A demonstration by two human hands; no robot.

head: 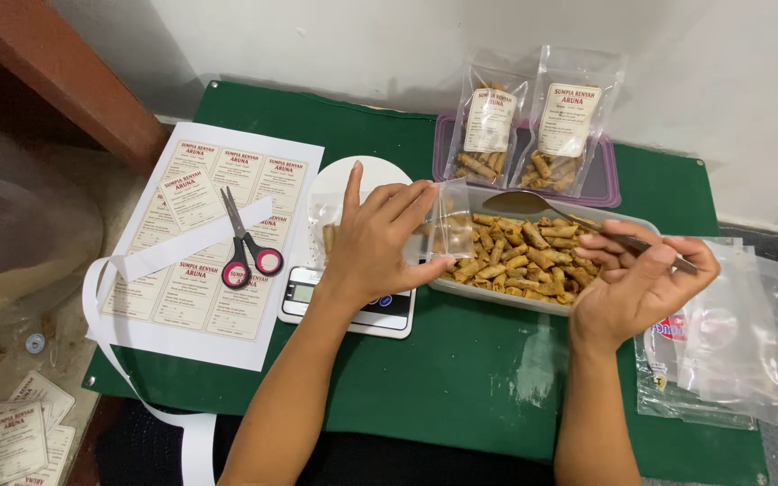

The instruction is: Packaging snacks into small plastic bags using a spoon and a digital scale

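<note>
The left hand (380, 238) holds a small clear pouch (452, 229) between the thumb and the fingers, with the index finger pointing up. The pouch stands over the left end of a clear tray (533, 301) full of small fried rolls (520, 256), near the centre of the view. The right hand (637, 279), at 3 o'clock from the tray, is closed around the handle of a metal spoon (542, 205); the bowl of the spoon lies over the rolls at the far side of the tray.

Under the left wrist is a small digital scale (303, 297) with a white plate (335, 193) on it. At 9 o'clock from the scale lies a sheet of labels (182, 288) with scissors (247, 243), red-handled, on top. At 12 o'clock from the tray, two filled pouches (524, 126) lean in a purple box (601, 184). A pile of empty clear bags (740, 333) lies at 3 o'clock, beside the right hand. All rests on the green worktop (461, 378).
</note>
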